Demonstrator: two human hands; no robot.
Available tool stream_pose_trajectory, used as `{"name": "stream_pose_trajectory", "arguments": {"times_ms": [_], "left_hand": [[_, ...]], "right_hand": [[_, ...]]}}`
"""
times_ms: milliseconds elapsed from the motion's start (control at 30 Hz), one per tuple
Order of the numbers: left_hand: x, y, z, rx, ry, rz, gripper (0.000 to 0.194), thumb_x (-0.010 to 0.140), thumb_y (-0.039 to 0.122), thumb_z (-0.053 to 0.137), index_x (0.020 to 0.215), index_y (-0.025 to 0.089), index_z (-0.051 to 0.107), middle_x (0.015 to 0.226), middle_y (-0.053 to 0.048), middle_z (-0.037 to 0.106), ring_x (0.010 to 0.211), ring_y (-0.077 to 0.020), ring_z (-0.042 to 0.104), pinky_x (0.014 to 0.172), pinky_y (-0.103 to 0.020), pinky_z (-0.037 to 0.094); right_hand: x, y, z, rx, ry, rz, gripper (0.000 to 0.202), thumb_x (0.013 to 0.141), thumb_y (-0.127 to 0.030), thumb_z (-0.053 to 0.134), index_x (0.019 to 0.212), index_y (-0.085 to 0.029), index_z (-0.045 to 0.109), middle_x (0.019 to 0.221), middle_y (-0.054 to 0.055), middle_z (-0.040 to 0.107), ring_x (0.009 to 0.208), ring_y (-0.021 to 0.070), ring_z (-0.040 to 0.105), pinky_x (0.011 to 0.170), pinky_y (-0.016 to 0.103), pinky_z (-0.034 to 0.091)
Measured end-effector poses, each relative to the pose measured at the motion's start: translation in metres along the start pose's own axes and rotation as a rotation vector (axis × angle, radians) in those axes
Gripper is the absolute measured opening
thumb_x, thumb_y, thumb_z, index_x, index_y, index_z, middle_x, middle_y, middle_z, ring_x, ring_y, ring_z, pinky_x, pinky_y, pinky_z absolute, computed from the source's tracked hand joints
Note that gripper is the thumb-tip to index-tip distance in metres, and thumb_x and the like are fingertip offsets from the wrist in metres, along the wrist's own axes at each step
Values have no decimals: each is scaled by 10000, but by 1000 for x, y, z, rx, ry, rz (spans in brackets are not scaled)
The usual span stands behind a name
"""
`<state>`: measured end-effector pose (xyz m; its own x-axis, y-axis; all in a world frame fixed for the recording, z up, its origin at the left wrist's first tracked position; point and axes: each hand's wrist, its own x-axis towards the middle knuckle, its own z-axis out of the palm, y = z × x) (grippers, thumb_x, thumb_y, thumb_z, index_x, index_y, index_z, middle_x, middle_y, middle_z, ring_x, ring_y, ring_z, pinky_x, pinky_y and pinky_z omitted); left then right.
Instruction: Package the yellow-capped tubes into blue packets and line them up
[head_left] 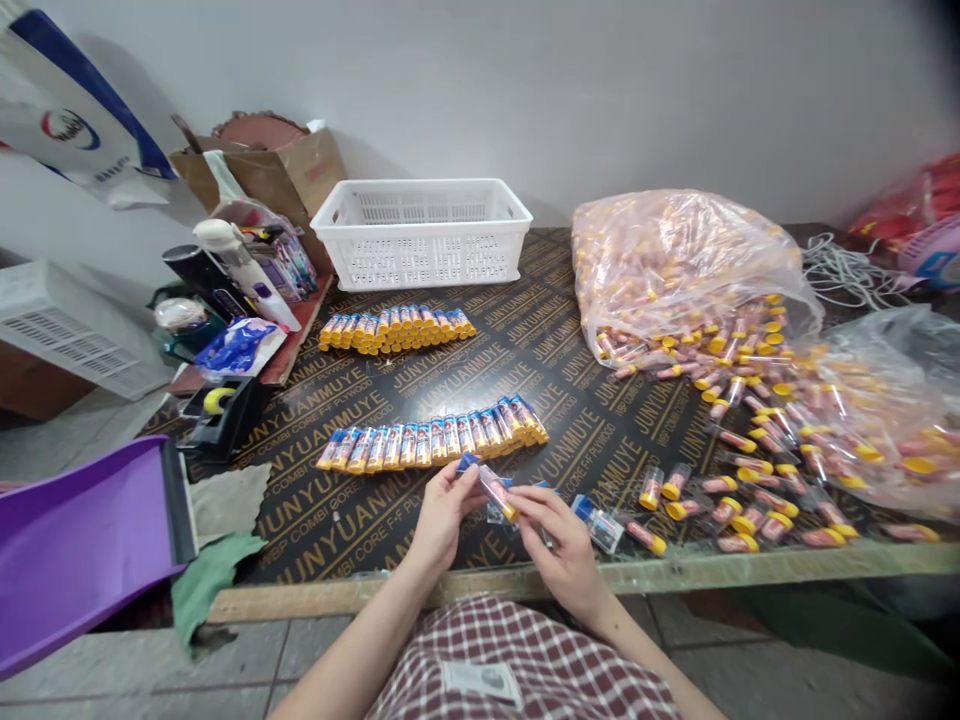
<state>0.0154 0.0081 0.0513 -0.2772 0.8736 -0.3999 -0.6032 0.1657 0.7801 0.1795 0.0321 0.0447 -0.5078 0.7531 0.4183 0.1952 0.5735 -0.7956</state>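
Near the table's front edge, my left hand (444,512) pinches the blue end of a small clear tube (495,490) with pink contents and a yellow cap. The fingers of my right hand (561,545) close on its yellow-capped end, so both hands grip the one tube, which lies at a slant. Just beyond is a row of tubes with blue printed labels (431,440), side by side. Flat blue-and-clear printed sleeves (600,522) lie to the right of my right hand, others partly hidden under it. An unlabelled tube (646,537) lies beside them.
A stacked group of labelled tubes (397,330) lies before a white plastic basket (424,250). At right, a large plastic bag (675,250) spills many yellow-capped tubes. A tape dispenser (221,410), bottles (240,270) and a purple dustpan (90,550) are at left.
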Motion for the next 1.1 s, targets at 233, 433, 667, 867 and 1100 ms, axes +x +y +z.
{"name": "stream_pose_trajectory", "arguments": {"times_ms": [233, 433, 667, 867, 1100], "left_hand": [[-10, 9, 6, 117, -231, -185, 314, 648, 318, 773, 849, 98, 673, 739, -67, 680, 626, -120, 612, 624, -235, 494], [-17, 4, 10, 191, -290, -253, 308, 614, 343, 789, 773, 97, 693, 688, -42, 639, 577, -94, 561, 543, -196, 439], [-19, 2, 13, 161, -256, -264, 337, 584, 339, 808, 773, 91, 678, 698, -48, 655, 578, -95, 561, 546, -202, 437], [-20, 4, 16, 146, -241, -266, 333, 585, 326, 808, 772, 89, 668, 697, -48, 661, 571, -91, 567, 554, -205, 457], [-19, 0, 15, 164, -244, -239, 316, 614, 338, 784, 749, 91, 638, 694, -48, 660, 568, -90, 572, 548, -197, 458]], "right_hand": [[5, 6, -3, 13, -91, 21, 814, 657, -68, 549, 1398, -287, 293, 1398, 90, 340, 1286, 288, 370, 1025, 485, 395], [6, 7, -6, 189, -201, 19, 898, 601, -27, 504, 1419, -262, 218, 1366, 93, 411, 1244, 249, 449, 1039, 416, 404], [3, 8, -2, 261, -145, 30, 909, 592, -22, 504, 1421, -244, 206, 1374, 108, 407, 1232, 249, 463, 1037, 416, 410], [4, 8, -1, 286, -117, 23, 913, 587, -20, 496, 1426, -236, 208, 1377, 115, 409, 1219, 254, 477, 1023, 427, 424], [3, 6, -3, 292, -152, 28, 885, 654, -73, 534, 1437, -243, 159, 1416, 116, 371, 1250, 245, 445, 1038, 420, 393]]}}
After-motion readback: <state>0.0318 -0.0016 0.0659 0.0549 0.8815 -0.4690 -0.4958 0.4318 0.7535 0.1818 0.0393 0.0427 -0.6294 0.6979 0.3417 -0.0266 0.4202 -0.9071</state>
